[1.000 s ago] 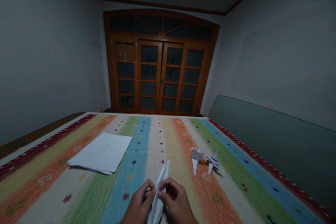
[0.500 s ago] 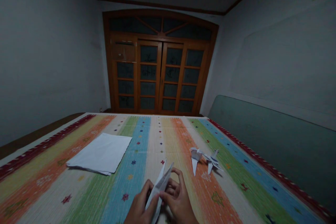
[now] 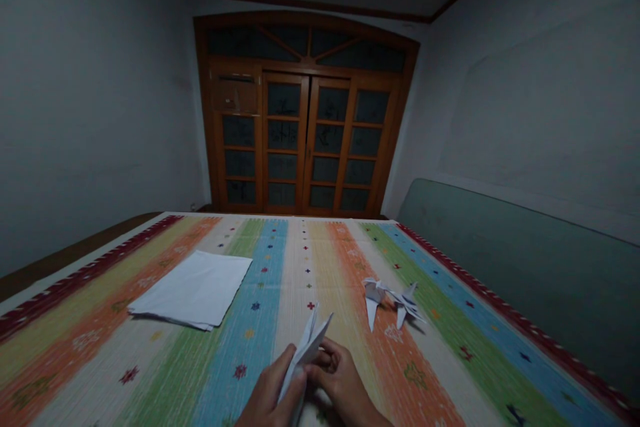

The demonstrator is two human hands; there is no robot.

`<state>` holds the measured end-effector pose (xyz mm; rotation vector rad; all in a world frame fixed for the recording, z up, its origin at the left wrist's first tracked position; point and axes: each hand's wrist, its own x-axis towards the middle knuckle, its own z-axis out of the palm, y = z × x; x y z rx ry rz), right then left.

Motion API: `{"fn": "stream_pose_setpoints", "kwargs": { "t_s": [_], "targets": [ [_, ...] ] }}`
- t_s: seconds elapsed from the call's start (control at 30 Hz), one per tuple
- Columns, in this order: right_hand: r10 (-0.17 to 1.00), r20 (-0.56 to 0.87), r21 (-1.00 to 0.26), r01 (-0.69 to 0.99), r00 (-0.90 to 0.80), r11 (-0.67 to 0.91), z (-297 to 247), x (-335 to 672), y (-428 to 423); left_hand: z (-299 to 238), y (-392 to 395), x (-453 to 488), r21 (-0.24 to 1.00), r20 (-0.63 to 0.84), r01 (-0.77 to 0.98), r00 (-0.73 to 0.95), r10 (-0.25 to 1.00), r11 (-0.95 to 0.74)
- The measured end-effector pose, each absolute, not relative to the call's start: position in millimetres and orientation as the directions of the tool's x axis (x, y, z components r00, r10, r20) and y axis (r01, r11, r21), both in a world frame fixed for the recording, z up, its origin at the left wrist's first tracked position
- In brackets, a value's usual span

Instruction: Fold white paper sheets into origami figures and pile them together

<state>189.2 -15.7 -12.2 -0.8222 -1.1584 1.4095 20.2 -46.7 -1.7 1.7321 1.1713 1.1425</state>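
A folded white paper piece (image 3: 305, 347) stands up between my hands, its pointed end angled up and to the right. My left hand (image 3: 273, 390) grips its lower part, and my right hand (image 3: 340, 380) pinches it from the other side with curled fingers. To the right lies a white folded paper jet (image 3: 393, 300), out of reach of both hands. A stack of white paper sheets (image 3: 193, 290) rests further left on the striped cloth (image 3: 250, 340).
The multicoloured striped cloth covers a wide bed or low platform. A grey-green padded panel (image 3: 520, 273) runs along its right side. Walls rise on both sides, and a wooden glazed double door (image 3: 300, 127) stands beyond the far end.
The folded paper has tilted further right and sits lower, with its layers spread slightly. My right hand has closed in on it. The paper jet and sheet stack have not moved.
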Motion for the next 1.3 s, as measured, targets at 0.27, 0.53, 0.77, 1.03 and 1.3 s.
{"fn": "stream_pose_setpoints", "kwargs": {
  "t_s": [0.27, 0.53, 0.77, 1.03, 1.3],
  "targets": [
    [0.984, 0.111, -0.968, -0.238, -0.136, 0.077, 2.8, 189.7, -18.5, 29.3, -32.8, 28.7, 0.925, 0.268, 0.199, 0.262, 0.927, -0.324],
    [0.994, 0.097, -0.964, -0.244, 0.053, 0.108, 3.2, 194.0, -13.1, 13.0, -24.4, 25.5, 0.987, 0.117, 0.083, 0.226, 0.967, -0.139],
    [0.973, 0.231, -0.962, -0.155, -0.014, 0.226, 4.0, 191.7, -18.7, 24.1, -23.6, 25.6, 0.994, 0.101, 0.009, 0.223, 0.970, -0.106],
    [0.928, 0.347, -0.938, -0.043, -0.133, 0.345, 5.5, 199.4, -20.4, 21.1, -23.1, 23.3, 0.995, 0.082, 0.042, 0.252, 0.964, -0.095],
    [0.970, 0.228, -0.973, 0.005, -0.089, 0.229, 8.9, 198.4, -19.4, 27.4, -20.8, 20.2, 0.986, 0.110, 0.096, 0.245, 0.963, -0.137]
  ]
}}
